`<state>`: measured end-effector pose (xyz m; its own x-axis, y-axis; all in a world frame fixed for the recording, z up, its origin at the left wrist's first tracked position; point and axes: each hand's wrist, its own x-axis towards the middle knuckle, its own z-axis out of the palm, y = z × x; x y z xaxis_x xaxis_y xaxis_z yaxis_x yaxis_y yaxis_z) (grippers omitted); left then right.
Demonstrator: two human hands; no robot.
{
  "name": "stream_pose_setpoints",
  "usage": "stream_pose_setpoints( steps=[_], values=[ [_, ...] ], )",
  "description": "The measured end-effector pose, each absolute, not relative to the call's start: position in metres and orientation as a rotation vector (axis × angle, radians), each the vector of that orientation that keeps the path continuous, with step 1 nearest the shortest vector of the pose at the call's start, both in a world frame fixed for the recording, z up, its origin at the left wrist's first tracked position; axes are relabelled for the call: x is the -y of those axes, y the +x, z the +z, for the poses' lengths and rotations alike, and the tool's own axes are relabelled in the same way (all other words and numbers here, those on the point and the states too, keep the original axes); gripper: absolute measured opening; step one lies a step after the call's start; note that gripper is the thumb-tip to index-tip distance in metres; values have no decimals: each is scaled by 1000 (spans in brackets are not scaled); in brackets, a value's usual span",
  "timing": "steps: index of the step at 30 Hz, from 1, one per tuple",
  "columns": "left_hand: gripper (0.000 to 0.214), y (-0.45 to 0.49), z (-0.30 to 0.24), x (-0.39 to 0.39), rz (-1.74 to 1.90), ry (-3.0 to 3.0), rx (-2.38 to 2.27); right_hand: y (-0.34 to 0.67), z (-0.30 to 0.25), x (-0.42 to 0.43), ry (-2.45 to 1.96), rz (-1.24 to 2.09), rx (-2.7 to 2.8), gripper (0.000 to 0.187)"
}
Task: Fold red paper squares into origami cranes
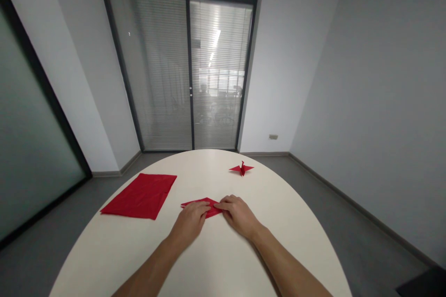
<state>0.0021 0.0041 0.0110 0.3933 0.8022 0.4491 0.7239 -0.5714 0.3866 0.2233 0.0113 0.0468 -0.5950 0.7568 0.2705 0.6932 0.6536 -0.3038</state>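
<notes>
A partly folded red paper (197, 203) lies flat on the white round table (216, 250), in front of me. My left hand (191, 221) rests on its near left part, fingers curled down and pressing the paper. My right hand (239, 213) presses its right end, fingertips bent onto the fold. The two hands nearly meet over the paper, and its middle and right part are hidden under them.
A stack of flat red paper sheets (141, 195) lies at the table's left. A finished red paper crane (241, 168) stands near the far edge. Beyond the table are a glass sliding door with blinds (188, 74), grey walls and grey floor.
</notes>
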Motion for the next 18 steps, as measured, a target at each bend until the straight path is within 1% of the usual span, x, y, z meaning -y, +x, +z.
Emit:
stream_pose_setpoints(
  steps=[4, 9, 11, 14, 18],
  values=[
    [37, 4, 16, 6, 871, 2625, -1379, 224, 49, -13, -1163, 208, 2490, 44],
    [40, 8, 14, 13, 810, 2706, -1374, 215, 50, -2, -1114, 186, 2500, 38],
    [42, 8, 10, 12, 799, 2706, -1376, 211, 48, 4, -1150, 194, 2532, 42],
    [43, 8, 5, 9, 773, 2710, -1392, 210, 43, 9, -1230, 268, 2603, 55],
    [43, 6, 3, 9, 750, 2736, -1383, 215, 42, 10, -1228, 382, 2661, 62]
  ],
)
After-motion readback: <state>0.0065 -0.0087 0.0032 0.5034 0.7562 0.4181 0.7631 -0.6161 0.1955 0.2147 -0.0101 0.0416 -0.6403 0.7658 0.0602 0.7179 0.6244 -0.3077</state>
